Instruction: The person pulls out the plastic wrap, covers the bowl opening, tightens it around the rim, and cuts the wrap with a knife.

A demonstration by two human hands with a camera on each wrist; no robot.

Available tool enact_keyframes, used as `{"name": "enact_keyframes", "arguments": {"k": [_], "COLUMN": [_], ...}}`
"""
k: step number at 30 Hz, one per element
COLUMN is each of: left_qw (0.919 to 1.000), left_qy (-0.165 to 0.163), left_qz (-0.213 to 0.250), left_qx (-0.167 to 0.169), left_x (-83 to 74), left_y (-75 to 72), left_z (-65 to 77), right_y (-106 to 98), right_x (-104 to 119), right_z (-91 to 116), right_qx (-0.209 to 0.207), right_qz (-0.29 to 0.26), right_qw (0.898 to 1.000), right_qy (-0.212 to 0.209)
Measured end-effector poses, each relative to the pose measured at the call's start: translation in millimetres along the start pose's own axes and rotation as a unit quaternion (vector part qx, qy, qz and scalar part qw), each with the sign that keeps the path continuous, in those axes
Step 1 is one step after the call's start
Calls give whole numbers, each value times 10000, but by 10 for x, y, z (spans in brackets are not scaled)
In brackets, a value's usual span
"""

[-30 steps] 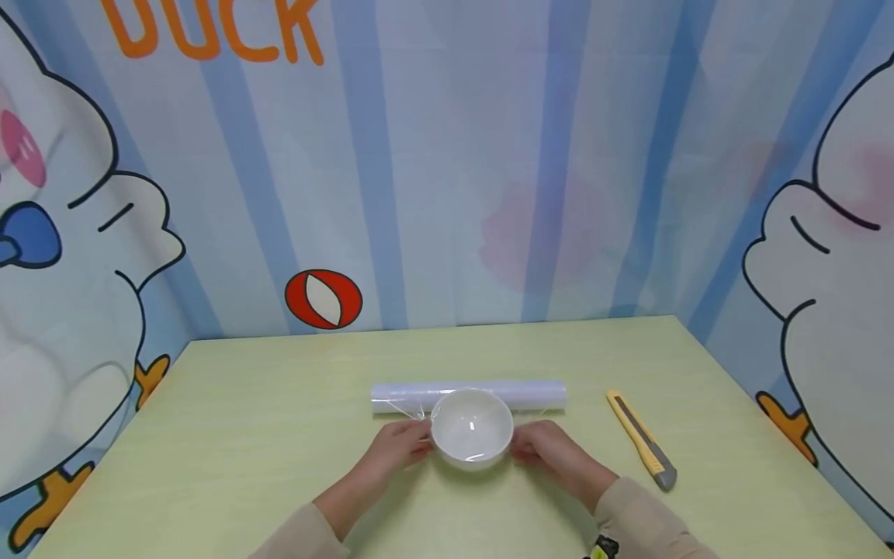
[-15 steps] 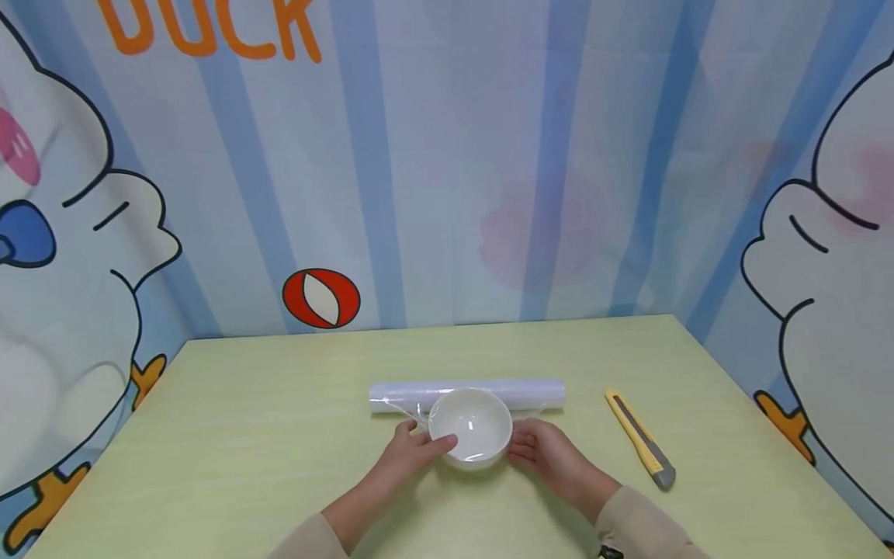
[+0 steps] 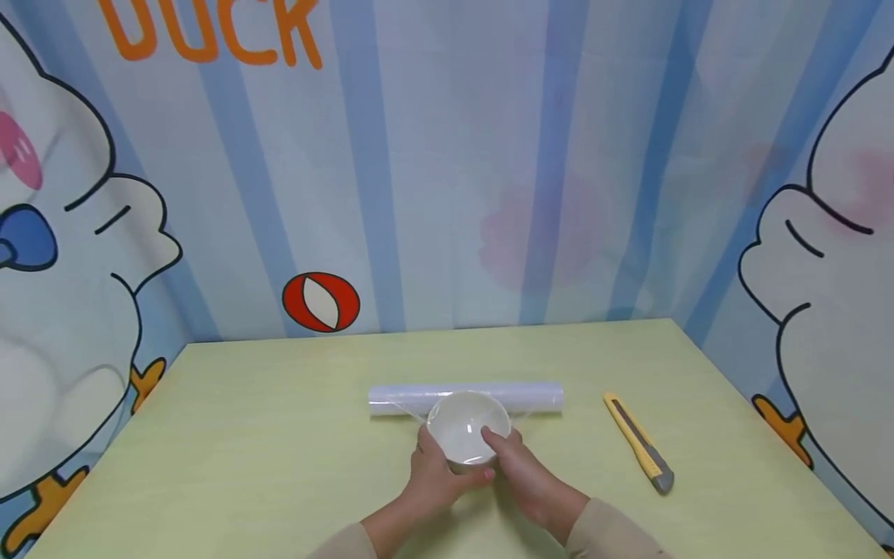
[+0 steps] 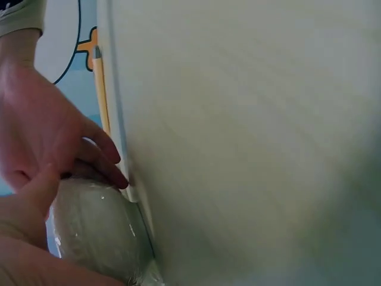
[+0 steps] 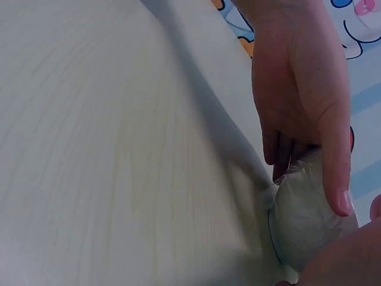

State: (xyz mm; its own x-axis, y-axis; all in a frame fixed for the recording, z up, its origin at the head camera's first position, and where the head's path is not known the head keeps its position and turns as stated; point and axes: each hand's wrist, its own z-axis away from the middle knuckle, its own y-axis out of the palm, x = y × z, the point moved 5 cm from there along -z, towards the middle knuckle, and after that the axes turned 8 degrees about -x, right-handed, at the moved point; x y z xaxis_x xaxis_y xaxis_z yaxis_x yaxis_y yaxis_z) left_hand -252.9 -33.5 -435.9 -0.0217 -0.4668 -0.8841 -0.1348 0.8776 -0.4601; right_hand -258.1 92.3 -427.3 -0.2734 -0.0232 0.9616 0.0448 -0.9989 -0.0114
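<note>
A white bowl [image 3: 464, 425] stands at mid-table in the head view, clear plastic wrap [image 4: 89, 208] stretched over it and crinkled along its side. My left hand [image 3: 433, 477] holds the bowl from the near left, its fingers along the side and its thumb across the front. From the near right, my right hand [image 3: 527, 477] grips it too, with the thumb lying over the rim onto the covered top. Both wrist views show the hands around the wrapped bowl [image 5: 300, 220]. The fingers' far ends are partly hidden behind it.
Right behind the bowl lies a roll of plastic wrap [image 3: 398, 399], lengthwise across the table [image 3: 279, 442]. A yellow and grey box cutter [image 3: 639, 442] lies to the right. A printed curtain [image 3: 447, 171] closes off the back and sides.
Both hands have come round from the bowl's sides to its near side. The right thumb now lies over the rim, while the left thumb has shifted down from the rim to the front.
</note>
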Motion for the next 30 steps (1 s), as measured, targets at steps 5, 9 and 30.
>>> {"name": "enact_keyframes", "arguments": {"k": [5, 9, 30], "left_qw": [9978, 9948, 9978], "left_qy": [267, 472, 410], "left_qz": [-468, -786, -170], "left_qx": [-380, -440, 486], "left_x": [-7, -35, -71], "left_y": [-2, -35, -100], "left_z": [-11, -33, -74], "right_y": [43, 51, -82], "right_x": [-17, -22, -37], "right_z": [-10, -14, -51], "right_qx": [-261, -371, -117], "right_qz": [-175, -263, -62], "right_qw": [9995, 9990, 9999], "right_qy": [-19, -28, -14]}}
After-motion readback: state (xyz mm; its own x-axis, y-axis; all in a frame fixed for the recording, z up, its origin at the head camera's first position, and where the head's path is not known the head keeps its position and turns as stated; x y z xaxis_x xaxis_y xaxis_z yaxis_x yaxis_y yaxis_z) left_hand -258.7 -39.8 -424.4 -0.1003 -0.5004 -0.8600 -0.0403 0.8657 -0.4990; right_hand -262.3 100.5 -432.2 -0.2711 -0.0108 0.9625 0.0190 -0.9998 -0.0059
